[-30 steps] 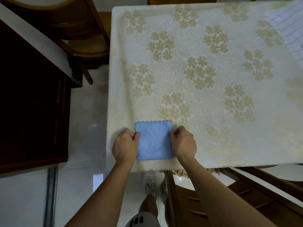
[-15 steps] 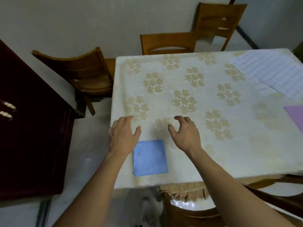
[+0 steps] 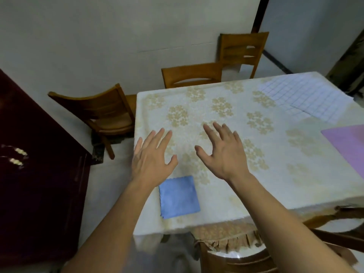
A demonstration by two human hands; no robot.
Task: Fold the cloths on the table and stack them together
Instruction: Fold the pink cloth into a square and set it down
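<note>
both hands, left hand (image 3: 151, 158) and right hand (image 3: 222, 152), now spread wide, off blue cloth (image 3: 178, 197).

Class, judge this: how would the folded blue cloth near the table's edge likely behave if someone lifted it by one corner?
The blue cloth lies thin and flat, so it probably feels light and floppy. Lifted by one corner, its folded layers would likely fall open.
</note>
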